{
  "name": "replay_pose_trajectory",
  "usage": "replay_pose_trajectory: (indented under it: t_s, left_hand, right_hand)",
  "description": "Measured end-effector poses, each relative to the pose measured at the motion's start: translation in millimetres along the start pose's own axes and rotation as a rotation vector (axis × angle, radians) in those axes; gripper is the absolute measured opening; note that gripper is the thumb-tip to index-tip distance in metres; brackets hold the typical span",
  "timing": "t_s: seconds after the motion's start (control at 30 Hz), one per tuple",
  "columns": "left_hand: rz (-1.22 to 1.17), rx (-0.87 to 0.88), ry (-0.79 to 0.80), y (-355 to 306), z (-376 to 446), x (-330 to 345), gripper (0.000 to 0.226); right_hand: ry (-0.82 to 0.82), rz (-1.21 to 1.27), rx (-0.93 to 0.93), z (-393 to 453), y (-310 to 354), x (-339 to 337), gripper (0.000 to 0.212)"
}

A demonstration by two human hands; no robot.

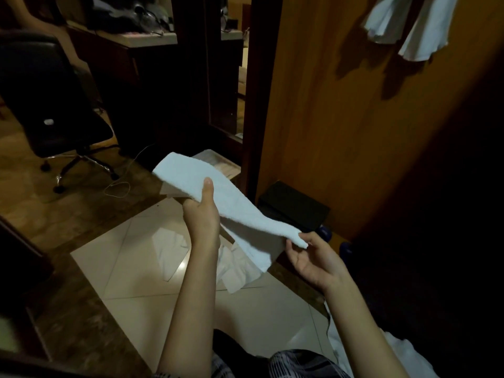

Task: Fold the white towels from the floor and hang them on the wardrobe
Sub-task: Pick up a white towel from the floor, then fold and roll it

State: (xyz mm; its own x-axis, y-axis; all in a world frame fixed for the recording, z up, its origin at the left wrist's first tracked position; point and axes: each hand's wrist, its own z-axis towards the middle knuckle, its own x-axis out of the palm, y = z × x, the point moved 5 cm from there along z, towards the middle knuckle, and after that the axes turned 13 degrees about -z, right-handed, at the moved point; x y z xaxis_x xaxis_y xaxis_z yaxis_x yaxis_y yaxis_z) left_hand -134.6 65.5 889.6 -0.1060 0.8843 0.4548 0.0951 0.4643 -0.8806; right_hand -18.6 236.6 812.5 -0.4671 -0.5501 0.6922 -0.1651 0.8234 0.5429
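Now: towel (231,211), long axis running from wardrobe (354,118) toward chair; L hand (203,211) grips mid-span, R hand (311,257) pinches near end.

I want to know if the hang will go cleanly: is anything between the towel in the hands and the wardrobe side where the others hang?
Nothing visible blocks it. The towel, held by the left hand and right hand, has open air up to the wardrobe, where hung towels already drape.
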Motion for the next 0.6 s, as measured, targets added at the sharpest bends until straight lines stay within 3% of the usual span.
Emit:
replay_pose_trajectory:
  t_s: [0.1,0.2,0.27,0.33,0.47,0.6]
  left_hand:
    - [-0.106,-0.039,-0.057,2.1,1.8,-5.1,0.017]
    - [-0.168,-0.036,-0.083,-0.7,2.6,-6.6,0.012]
    - [-0.184,-0.031,-0.085,-3.2,1.2,-5.3,0.013]
    - [-0.201,-0.020,-0.074,-6.1,-1.3,-2.3,0.017]
    - [-0.245,-0.019,-0.038,-12.6,-4.9,6.3,0.027]
    - [-0.265,-0.042,0.017,-17.4,-8.5,15.2,0.038]
  right_hand:
    - [-0.039,0.022,-0.047,-3.9,-1.0,4.5,0.081]
    - [-0.176,-0.251,-0.041,-6.2,-8.6,-2.9,0.021]
    - [-0.218,-0.339,-0.021,-4.0,-15.7,-5.3,0.005]
    - [-0.166,-0.313,0.027,0.0,-25.1,-2.0,0.013]
    - [0.049,-0.134,0.134,7.1,-47.3,9.8,0.078]
    - [0.101,-0.052,0.136,9.6,-61.8,17.2,0.087]
